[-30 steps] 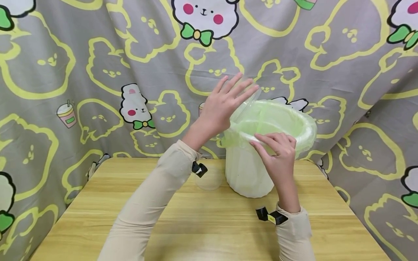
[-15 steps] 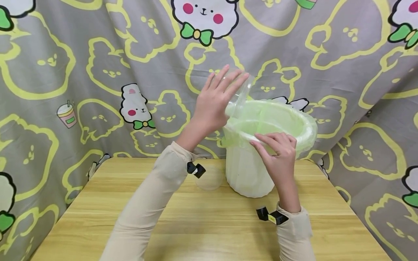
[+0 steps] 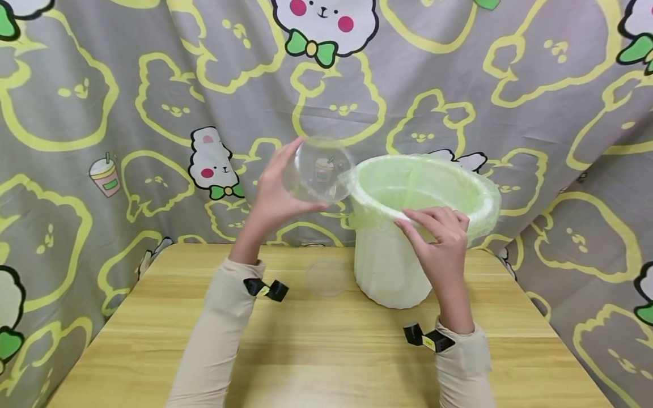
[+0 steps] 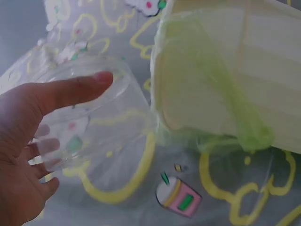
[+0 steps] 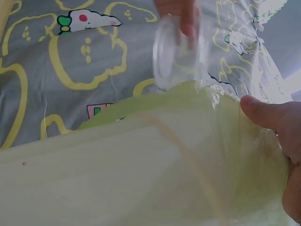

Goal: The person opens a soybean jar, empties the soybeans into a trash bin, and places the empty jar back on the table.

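Note:
My left hand (image 3: 272,192) grips a clear round plastic container (image 3: 323,170), thumb on one side and fingers on the other. It is in the air just left of the bin's rim, its round face turned toward the head camera. In the left wrist view the see-through container (image 4: 106,120) shows nothing inside. A pale trash can (image 3: 393,266), lined with a light green plastic bag (image 3: 423,192), stands on the table. My right hand (image 3: 441,238) pinches the can's near rim and the bag folded over it. In the right wrist view, the thumb (image 5: 258,110) presses the bag's edge.
A clear round disc, like a lid (image 3: 327,277), lies on the wooden table (image 3: 306,351) left of the can. A grey patterned curtain (image 3: 245,85) hangs close behind the table and at both sides.
My left hand has moved left and lower, away from above the bin's opening, and has turned the clear container toward the head camera. The right hand has stayed on the rim.

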Demonstrator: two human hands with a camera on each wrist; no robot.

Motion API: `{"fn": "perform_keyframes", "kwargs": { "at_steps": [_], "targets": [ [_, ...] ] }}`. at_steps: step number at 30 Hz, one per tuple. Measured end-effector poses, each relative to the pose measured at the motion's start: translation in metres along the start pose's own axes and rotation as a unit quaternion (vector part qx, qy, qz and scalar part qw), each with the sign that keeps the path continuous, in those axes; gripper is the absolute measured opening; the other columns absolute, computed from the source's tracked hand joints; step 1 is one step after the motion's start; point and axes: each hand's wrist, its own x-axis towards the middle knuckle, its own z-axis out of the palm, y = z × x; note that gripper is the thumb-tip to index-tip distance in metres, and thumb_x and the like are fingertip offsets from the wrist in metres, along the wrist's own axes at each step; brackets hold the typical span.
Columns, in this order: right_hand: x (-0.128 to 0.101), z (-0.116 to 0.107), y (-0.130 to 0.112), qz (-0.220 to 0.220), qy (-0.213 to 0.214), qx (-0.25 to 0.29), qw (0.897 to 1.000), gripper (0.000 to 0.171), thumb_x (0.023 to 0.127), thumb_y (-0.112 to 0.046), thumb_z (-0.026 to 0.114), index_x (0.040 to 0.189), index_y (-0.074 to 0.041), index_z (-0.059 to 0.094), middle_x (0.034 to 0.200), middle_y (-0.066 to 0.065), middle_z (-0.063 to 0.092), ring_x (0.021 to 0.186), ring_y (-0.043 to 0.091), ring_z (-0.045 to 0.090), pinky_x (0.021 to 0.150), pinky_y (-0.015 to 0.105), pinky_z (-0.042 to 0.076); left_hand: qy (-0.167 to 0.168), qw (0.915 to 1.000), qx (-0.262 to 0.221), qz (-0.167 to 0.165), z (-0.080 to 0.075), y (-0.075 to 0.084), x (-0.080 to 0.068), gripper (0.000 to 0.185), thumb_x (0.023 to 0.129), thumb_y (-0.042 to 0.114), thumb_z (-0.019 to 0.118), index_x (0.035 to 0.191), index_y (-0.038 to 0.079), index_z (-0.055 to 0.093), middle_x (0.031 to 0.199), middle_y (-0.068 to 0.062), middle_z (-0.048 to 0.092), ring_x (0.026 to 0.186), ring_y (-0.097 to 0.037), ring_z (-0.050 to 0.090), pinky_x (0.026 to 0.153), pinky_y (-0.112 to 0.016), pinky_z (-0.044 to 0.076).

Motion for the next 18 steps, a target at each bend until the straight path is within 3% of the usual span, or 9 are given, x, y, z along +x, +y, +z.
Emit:
{"fn": "perform_keyframes", "kwargs": {
  "at_steps": [8, 12, 18],
  "targets": [
    [0.002, 0.002, -0.003, 0.003, 0.005, 0.004, 1.000, 0.024, 0.071, 0.002, 0.088, 0.093, -0.003, 0.082, 0.082, 0.017, 0.073, 0.083, 0.031, 0.060, 0.100, 0.027, 0.028, -0.028, 0.9915, -0.087, -0.093, -0.020, -0.064, -0.042, 0.117, 0.054, 0.017, 0.102, 0.155, 0.031, 0.043, 0.149, -0.005, 0.048, 0.132, -0.024, 0.047, 0.108, -0.050, 0.046],
    [0.001, 0.003, -0.003, 0.005, 0.003, 0.005, 1.000, 0.024, 0.071, 0.001, 0.089, 0.094, -0.004, 0.082, 0.082, 0.016, 0.074, 0.083, 0.027, 0.061, 0.101, 0.028, 0.028, -0.048, 0.9850, -0.108, -0.125, -0.025, -0.089, -0.059, 0.114, 0.059, 0.017, 0.101, 0.156, 0.030, 0.042, 0.159, -0.001, 0.041, 0.140, -0.026, 0.044, 0.111, -0.052, 0.044],
    [-0.001, 0.003, -0.002, -0.001, -0.004, 0.000, 1.000, 0.024, 0.073, -0.002, 0.089, 0.096, -0.004, 0.082, 0.084, 0.017, 0.074, 0.092, -0.001, 0.057, 0.103, 0.029, 0.028, -0.064, 0.9744, -0.144, -0.160, -0.032, -0.120, -0.078, 0.110, 0.063, 0.014, 0.098, 0.156, 0.029, 0.041, 0.161, -0.001, 0.041, 0.147, -0.028, 0.040, 0.118, -0.052, 0.037]
  ]
}}
